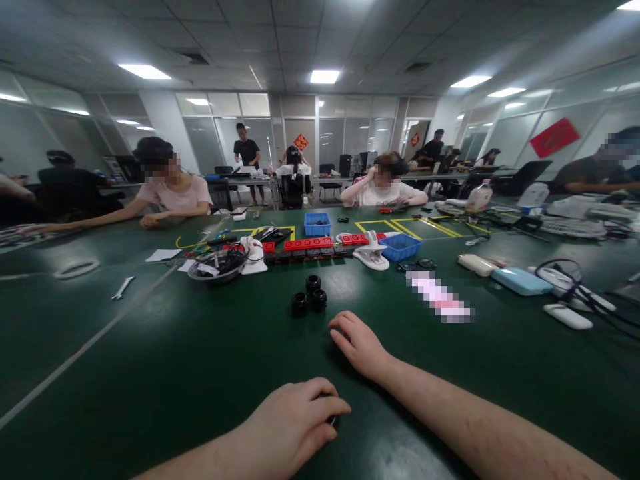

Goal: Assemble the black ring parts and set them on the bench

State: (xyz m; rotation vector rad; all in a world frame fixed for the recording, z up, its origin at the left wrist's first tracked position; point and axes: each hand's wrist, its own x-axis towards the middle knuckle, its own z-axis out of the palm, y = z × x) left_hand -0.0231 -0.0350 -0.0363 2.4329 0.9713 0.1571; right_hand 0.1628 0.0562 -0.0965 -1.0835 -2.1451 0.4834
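Observation:
My left hand (pixel 300 421) is low in the middle, its fingers bent round a small dark object (pixel 333 419) that is mostly hidden; only a dark, shiny edge shows between thumb and fingers. Further forward and to the right, my right hand (pixel 357 343) hovers at or rests on the green table (pixel 210 373), fingers loosely curved and apart, with nothing visible in them. Just beyond it and to the left, short black ribbed cylinders (pixel 313 298) stand in a tight group of three.
Across the middle lie a bowl of cables (pixel 215 273), a white clamp (pixel 371 257), a row of red and black blocks (pixel 307 245) and blue bins (pixel 403 248). A wrench (pixel 123 288) is at left; a light-blue case (pixel 521 281) is at right. Other people sit beyond.

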